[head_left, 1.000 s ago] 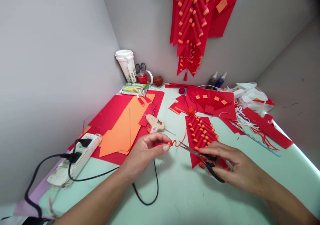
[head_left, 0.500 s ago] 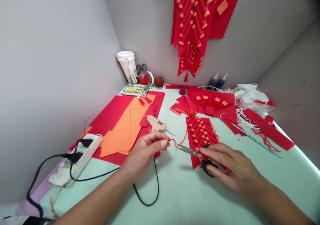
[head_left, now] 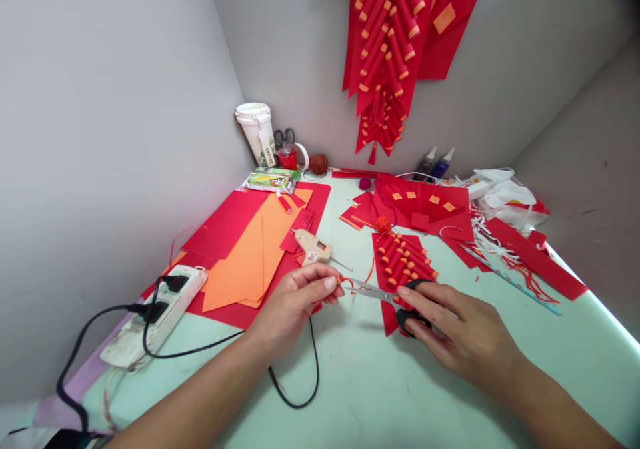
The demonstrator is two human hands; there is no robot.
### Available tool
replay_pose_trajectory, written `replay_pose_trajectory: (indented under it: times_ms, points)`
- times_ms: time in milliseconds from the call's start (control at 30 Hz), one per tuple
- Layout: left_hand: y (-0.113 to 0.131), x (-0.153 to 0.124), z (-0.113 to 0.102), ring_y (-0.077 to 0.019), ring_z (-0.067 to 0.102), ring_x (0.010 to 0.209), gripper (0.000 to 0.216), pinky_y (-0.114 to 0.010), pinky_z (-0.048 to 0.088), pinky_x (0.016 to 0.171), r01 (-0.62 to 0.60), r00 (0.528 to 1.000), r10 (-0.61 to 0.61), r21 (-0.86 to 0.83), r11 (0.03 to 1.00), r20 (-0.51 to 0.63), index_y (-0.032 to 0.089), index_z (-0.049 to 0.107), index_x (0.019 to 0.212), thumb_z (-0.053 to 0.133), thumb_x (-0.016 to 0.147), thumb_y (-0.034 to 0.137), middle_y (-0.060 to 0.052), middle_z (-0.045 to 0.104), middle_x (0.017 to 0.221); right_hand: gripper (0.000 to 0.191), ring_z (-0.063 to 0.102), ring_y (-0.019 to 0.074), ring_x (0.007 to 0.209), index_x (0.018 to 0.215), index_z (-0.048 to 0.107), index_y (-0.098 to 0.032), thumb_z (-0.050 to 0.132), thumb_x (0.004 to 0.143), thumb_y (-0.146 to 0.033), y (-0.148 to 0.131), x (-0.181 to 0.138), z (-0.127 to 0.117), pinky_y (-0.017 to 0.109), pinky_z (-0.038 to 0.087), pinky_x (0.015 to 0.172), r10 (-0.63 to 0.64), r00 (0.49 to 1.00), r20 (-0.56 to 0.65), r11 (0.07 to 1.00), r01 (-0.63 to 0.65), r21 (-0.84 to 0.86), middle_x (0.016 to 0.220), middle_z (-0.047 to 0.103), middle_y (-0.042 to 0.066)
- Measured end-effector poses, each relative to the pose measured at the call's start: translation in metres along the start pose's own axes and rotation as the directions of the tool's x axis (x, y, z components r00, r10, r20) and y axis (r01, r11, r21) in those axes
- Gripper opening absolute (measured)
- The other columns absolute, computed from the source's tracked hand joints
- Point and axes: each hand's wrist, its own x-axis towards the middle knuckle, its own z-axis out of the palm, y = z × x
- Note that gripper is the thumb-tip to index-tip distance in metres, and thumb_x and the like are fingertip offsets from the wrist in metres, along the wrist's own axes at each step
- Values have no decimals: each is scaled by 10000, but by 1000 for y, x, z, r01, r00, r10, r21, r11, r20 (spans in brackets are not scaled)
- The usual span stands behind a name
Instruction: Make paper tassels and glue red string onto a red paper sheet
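Right hand (head_left: 463, 329) reaches over a red paper panel (head_left: 389, 317) set with rolled red tubes (head_left: 405, 262), partly hiding it; beyond the left hand (head_left: 300, 296) lies a beige plastic glue gun (head_left: 312, 246). Black-handled metal scissors (head_left: 387, 296), gripped by the right hand, sit nearer the left than earlier, blades pointing leftward, long axis crosswise, at red-orange yarn (head_left: 373, 262) pinched there.

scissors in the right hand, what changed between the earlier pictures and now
The right hand has carried the black-handled scissors leftward, bringing the blades up close to the left hand. Nothing was visibly picked up or let go: the left hand still pinches the orange yarn. The glue gun and table-top paper firecrackers stayed put.
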Motion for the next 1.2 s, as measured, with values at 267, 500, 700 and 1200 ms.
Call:
replay_pose_trajectory:
  times_ms: [267,500,700,1200]
  points:
    - [-1,-1,2,-121,583,724,126,-232,423,726,16,1000,-16,-4,1000,-5,167,713,844,755,755,246,-8,668,739,445,701,219,824,1343,499,-247,597,911,-210,-6,1,4,321,554,677,-46,998,-46,993,41,-113,1038,711,80]
    - [-2,0,3,-116,583,696,128,-234,438,704,-2,1000,1,-38,999,-19,165,716,833,760,752,255,-7,671,735,421,704,229,791,1318,495,-241,590,912,-180,-9,3,1,321,534,644,-45,999,-25,991,41,-129,1014,718,80]
    - [-1,0,2,-108,583,700,109,-227,443,690,-7,1000,6,-78,997,-10,162,702,815,752,769,247,-2,668,729,429,710,233,776,1348,436,-242,548,936,-204,-8,3,0,323,537,637,-24,1000,-14,983,21,-183,1001,718,84]
    - [-5,0,1,-108,574,733,129,-233,425,738,16,1000,-16,-9,1000,19,169,700,868,745,782,254,-1,675,761,349,684,192,751,1307,519,-228,531,958,-210,-7,4,4,282,497,611,-63,994,-93,978,43,-206,985,708,72]
